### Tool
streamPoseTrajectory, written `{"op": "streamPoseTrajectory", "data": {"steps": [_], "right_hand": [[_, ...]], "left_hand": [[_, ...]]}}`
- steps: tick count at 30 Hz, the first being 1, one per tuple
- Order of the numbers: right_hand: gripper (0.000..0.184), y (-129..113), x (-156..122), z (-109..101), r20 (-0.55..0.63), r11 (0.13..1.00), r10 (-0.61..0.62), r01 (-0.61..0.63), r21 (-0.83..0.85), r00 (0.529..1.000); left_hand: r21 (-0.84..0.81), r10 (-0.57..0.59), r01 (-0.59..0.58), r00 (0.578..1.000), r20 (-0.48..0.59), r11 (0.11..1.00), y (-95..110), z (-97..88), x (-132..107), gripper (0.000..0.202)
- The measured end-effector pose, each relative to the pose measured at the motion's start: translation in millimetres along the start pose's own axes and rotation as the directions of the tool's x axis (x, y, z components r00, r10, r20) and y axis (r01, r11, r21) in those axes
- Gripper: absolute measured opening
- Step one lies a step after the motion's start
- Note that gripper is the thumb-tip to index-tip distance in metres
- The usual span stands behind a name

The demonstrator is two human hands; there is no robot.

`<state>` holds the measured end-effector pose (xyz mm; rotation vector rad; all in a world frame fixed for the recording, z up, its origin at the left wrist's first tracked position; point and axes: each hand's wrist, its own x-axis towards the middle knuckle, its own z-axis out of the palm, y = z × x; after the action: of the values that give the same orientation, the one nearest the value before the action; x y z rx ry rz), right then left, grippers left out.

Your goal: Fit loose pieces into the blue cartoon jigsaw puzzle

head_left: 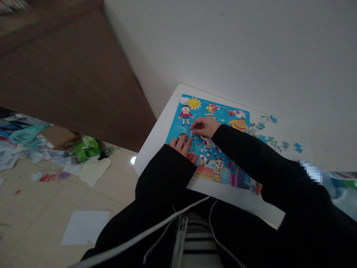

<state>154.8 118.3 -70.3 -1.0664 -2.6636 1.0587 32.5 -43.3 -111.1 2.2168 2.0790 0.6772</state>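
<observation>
A cartoon jigsaw puzzle (pixel 220 165) with a blue background lies on a white table (pixel 156 137) in front of me. My left hand (pixel 182 146) rests on the puzzle's left side, fingers spread over the picture. Just above it, my right hand (pixel 205 127) bends down with thumb and fingertips pinched together at the puzzle's surface. A small whitish bit shows at those fingertips, probably part of a puzzle piece, but the fingers hide most of it. Loose puzzle pieces (pixel 270 140) are scattered to the right of the board, partly behind my right sleeve.
A grey-white wall (pixel 237 48) stands behind the table. Left of it is a dark brown wooden cabinet (pixel 69 74). Wrappers, bags and a cardboard box (pixel 57 136) litter the floor, with a white sheet of paper (pixel 85 227) nearer me. A white cord (pixel 156 227) crosses my lap.
</observation>
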Motion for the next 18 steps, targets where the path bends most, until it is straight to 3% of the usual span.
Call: {"op": "streamPoseTrajectory", "data": {"steps": [5,12,15,18], "right_hand": [[0.013,-3.3,16.2,-7.2,0.044,0.996,-0.091,0.09,0.013,0.995],[0.017,-9.4,26.8,-6.9,0.101,0.984,-0.065,0.08,-0.162,0.993],[0.017,-8.4,27.6,-14.3,0.166,0.965,-0.148,0.178,-0.19,0.975],[0.018,-8.2,34.2,-22.1,0.279,0.932,-0.25,0.309,-0.191,0.927]], "left_hand": [[-0.018,0.007,-0.008,0.999,-0.045,1.0,-2.3,4.3,-1.4,0.059],[-0.04,-0.04,0.039,0.999,-0.028,0.998,1.2,4.8,-2.7,0.061],[-0.04,-0.02,0.019,0.999,-0.038,0.999,0.6,5.3,-2.4,0.06],[-0.037,0.005,-0.006,0.999,-0.041,0.999,-1.1,5.8,-2.4,0.06]]}}
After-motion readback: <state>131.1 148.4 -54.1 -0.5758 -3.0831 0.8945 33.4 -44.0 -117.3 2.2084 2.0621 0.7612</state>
